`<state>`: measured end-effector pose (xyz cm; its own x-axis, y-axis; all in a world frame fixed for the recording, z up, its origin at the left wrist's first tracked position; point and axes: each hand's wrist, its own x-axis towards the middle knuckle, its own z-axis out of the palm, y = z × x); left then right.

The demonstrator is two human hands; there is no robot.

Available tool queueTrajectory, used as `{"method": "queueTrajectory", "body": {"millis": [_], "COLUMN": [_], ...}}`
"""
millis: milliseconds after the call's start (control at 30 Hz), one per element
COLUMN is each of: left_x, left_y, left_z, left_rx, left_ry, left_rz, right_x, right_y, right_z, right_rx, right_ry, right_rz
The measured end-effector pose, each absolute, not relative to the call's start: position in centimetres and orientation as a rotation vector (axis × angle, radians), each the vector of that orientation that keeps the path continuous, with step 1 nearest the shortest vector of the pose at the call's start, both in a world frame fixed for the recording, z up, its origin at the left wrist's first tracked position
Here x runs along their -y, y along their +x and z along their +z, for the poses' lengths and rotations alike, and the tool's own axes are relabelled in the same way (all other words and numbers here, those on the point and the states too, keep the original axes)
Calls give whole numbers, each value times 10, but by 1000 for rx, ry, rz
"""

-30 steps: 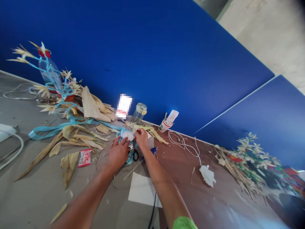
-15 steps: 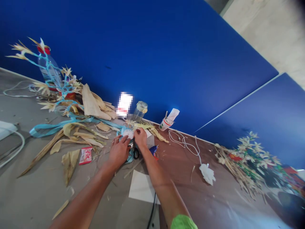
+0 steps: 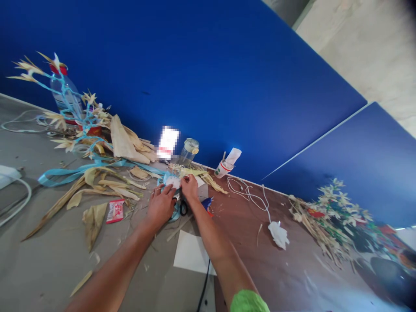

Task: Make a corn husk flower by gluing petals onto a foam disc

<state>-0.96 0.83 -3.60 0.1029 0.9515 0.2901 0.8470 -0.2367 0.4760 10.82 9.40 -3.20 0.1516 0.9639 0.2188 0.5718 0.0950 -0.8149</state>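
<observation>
My left hand (image 3: 162, 200) lies at the left of a small white round piece (image 3: 173, 181), its fingers holding the edge. My right hand (image 3: 190, 187) is closed in a pinch at the right side of that piece; what lies between the fingertips is too small to make out. Light blue ribbon (image 3: 176, 213) shows around and below the piece. Just under my hands rest scissors with black handles (image 3: 183, 209), their blades mostly hidden. Pale dried husk petals (image 3: 176, 167) stick up behind the white piece.
Dried corn husks (image 3: 112, 182), a red packet (image 3: 115, 211) and a blue-ribbon branch with husk flowers (image 3: 87, 123) occupy the left. A clear jar (image 3: 189, 151), white cup (image 3: 223, 168) and cable (image 3: 248, 193) stand or lie by the blue partition (image 3: 195, 78). White paper (image 3: 188, 251) lies in front.
The view has shifted slightly, so most things sit a little further left. Both hands stay at the white round piece, with only small finger movements.
</observation>
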Motion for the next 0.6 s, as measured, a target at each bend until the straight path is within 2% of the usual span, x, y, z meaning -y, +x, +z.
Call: {"method": "queueTrajectory", "body": {"millis": [367,600], "left_x": [-8,-8], "left_y": [-8,-11], "left_z": [-36,-33], "left_rx": [-1880,-1877], "left_ry": [2200,2208], "left_rz": [716,725], "right_x": [-95,-97], "right_y": [105,114], "right_z": [-28,-30], "right_rx": [1512,1516], "right_ry": [-1585,-1544], "right_rz": [641,814]}}
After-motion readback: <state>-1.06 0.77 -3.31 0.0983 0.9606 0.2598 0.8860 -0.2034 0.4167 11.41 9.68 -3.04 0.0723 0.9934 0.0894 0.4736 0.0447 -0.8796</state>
